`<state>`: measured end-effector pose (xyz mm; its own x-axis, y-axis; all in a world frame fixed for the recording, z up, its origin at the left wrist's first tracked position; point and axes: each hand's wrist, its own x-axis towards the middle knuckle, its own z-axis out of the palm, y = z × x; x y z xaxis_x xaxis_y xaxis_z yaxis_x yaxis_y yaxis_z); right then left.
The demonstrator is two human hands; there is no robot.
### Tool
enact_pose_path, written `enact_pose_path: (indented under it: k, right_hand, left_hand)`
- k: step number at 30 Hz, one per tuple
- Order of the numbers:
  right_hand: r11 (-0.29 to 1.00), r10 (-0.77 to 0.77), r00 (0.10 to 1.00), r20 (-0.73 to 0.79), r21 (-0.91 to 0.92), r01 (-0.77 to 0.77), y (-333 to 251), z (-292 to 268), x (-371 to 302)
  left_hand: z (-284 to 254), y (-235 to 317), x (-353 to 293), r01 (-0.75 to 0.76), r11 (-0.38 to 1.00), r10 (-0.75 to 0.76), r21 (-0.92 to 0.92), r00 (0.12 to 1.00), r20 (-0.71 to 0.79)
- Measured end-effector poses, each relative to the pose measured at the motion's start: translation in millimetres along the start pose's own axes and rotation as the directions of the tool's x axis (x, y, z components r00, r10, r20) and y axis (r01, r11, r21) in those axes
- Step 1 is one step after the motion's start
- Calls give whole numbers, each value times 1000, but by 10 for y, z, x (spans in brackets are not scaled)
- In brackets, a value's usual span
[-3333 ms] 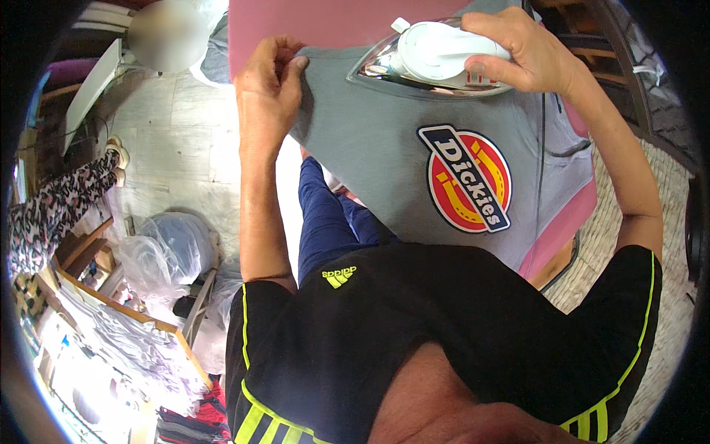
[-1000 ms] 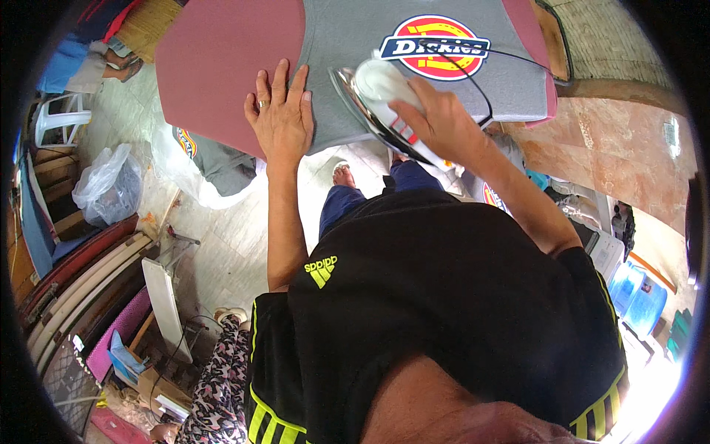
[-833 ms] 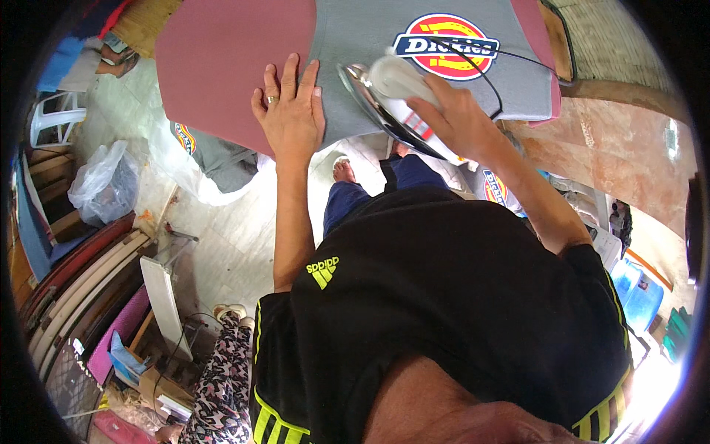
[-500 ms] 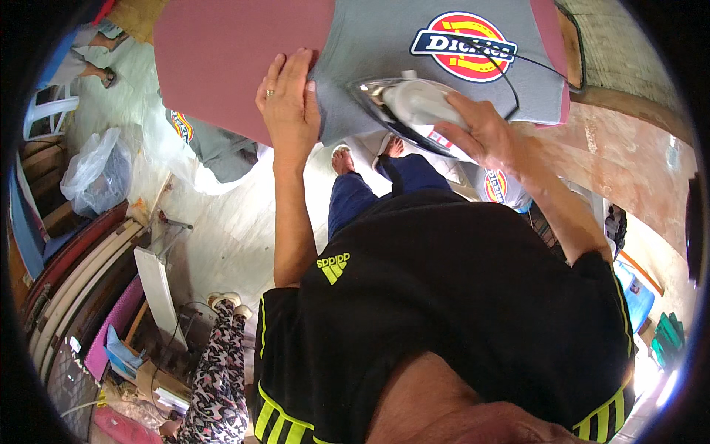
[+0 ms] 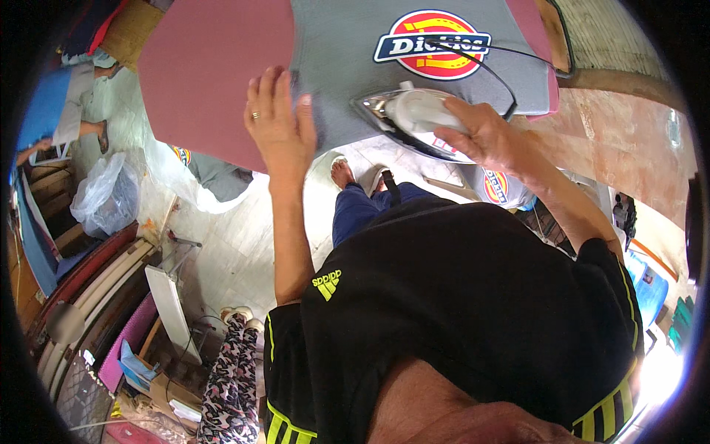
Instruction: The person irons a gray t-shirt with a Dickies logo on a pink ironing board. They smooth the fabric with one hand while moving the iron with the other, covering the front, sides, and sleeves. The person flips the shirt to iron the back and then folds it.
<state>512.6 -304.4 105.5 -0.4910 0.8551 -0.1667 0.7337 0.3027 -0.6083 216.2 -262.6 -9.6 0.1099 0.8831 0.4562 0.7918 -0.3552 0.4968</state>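
Observation:
A grey garment (image 5: 333, 66) with a round red, yellow and navy print (image 5: 433, 46) lies spread on an ironing board with a maroon cover (image 5: 211, 70). My right hand (image 5: 484, 137) is wrapped round the handle of a white clothes iron (image 5: 421, 111). Its metal soleplate is over the near edge of the garment, below the print, with the tip pointing left. A black cord loops from the iron across the print. My left hand (image 5: 279, 122), fingers stretched out, rests flat on the maroon cover by the garment's left edge.
Another grey printed garment (image 5: 218, 177) hangs under the board's left side. A clear plastic bag (image 5: 109, 194) and stacked boards (image 5: 96, 274) stand at left. Another person's patterned trousers (image 5: 231, 377) show at lower left; a person in blue (image 5: 48, 111) is at far left.
The view has shifted, so board and garment appear further left. Relative to the print, the iron has moved right and nearer. My left hand has drawn slightly nearer. More of the person in blue shows.

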Motion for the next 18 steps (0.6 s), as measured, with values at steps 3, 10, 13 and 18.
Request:
enact_pose_path:
  k: [3, 10, 13, 18]
  right_hand:
    - [998, 56, 998, -39, 14, -55, 336, -93, -375]
    - [961, 265, 945, -193, -23, -274, 894, -342, -1172]
    - [908, 419, 819, -393, 156, -389, 1133, -335, -1532]
    - [450, 873, 429, -233, 725, -522, 1121, -303, -2295]
  left_hand:
    - [278, 309, 73, -112, 992, 103, 62, 987, 123]
    - [658, 525, 164, -111, 945, 31, 308, 967, 253]
    - [664, 521, 155, -118, 936, 27, 330, 963, 268]
    - [612, 535, 183, -124, 931, 27, 343, 961, 274]
